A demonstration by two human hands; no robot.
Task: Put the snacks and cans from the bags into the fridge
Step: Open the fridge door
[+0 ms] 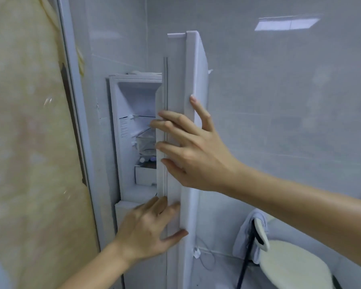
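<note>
White plastic is almost everything in this view. Nearest to the camera, the left hand (148, 228) lies with straight fingers against the lower part of the fridge door (188, 163), its thumb under the door's edge; it holds nothing. A little higher, the right hand (188, 151) holds the same door: four fingers are spread flat on the inner side, and the thumb is on the outer edge, so the door's edge sits between them.

The door stands partly open, edge-on to the camera. Behind it is the fridge (133, 132). Its top compartment looks bare. Below a thin wire shelf (143, 116) sits a clear plastic container (147, 142); I cannot tell what is inside it. Under it are two small bottles (147, 159) with round caps, standing behind a white box (145, 175). No snacks, cans or bags are visible.

On the left hangs a yellowish patterned curtain (25, 142). On the right, low down, is a cream round seat (296, 265) with a pale cloth (246, 236) hanging beside it, against a wall of grey tiles (279, 101).
</note>
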